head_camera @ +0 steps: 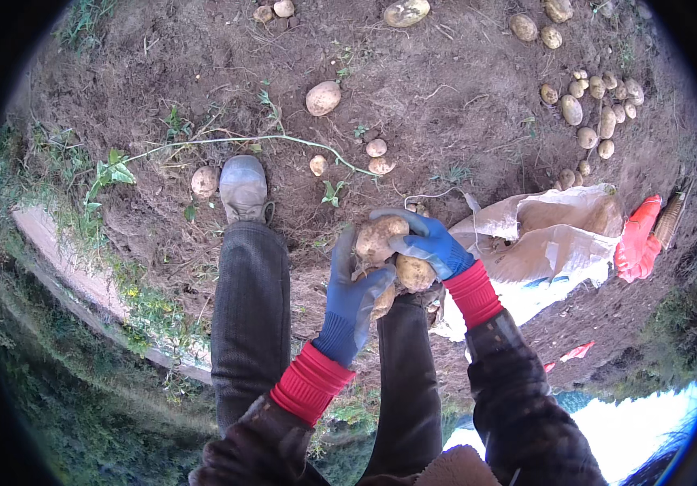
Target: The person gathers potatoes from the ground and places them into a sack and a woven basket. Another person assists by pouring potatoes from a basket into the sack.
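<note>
My left hand and my right hand, both in blue gloves with grey coating, come together around several soil-dusted potatoes. A large potato sits between the fingers of both hands. Just below it, a rounder potato lies under my right hand's fingers and thumb. Another potato shows partly behind my left thumb and palm. How the potatoes divide between the hands is partly hidden. Close to my right hand, a white woven sack lies on the soil with its mouth gaping.
Loose potatoes dot the soil, with a larger group at upper right. A green vine crosses ahead of my left boot. Beside that boot lies a potato. Red plastic bags lie beyond the sack.
</note>
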### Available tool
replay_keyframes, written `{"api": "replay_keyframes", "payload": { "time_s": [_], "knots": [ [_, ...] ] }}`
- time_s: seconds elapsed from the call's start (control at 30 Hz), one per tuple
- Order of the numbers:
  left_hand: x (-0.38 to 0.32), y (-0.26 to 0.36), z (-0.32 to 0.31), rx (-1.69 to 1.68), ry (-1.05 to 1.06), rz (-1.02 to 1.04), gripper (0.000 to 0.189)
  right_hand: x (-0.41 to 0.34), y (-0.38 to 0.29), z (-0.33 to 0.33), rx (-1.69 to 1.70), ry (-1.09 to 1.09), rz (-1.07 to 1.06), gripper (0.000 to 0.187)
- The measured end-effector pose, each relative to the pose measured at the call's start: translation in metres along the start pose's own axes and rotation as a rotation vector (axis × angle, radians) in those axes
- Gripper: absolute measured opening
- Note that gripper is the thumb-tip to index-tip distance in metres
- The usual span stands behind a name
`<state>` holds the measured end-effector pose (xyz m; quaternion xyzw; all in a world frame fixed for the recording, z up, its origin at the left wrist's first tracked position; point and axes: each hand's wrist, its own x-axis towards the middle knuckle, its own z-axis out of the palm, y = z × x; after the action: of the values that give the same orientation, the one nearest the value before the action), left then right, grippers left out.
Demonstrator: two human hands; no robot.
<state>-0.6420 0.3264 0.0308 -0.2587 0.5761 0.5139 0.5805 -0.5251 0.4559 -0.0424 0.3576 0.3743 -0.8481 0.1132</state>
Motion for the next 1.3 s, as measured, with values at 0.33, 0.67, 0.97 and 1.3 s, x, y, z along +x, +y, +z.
{"api": "replay_keyframes", "payload": {
  "time_s": [0.33,0.67,0.97,1.3],
  "knots": [
    [-0.013,0.003,0.023,-0.487,-0.335,-0.318,0.044,-0.004,-0.030,-0.060,-0.064,0.270,0.036,0.046],
    [-0.024,-0.032,0.006,-0.168,0.128,-0.223,0.044,0.206,-0.025,-0.013,-1.526,0.470,-0.185,0.063],
    [-0.039,-0.027,0.009,-0.198,0.112,-0.330,0.040,0.233,-0.040,-0.017,-0.597,0.222,-0.234,0.059],
    [-0.056,-0.004,0.028,-0.320,-0.045,-0.558,0.034,0.189,-0.071,0.079,0.562,-0.297,0.286,0.077]
  ]
}}
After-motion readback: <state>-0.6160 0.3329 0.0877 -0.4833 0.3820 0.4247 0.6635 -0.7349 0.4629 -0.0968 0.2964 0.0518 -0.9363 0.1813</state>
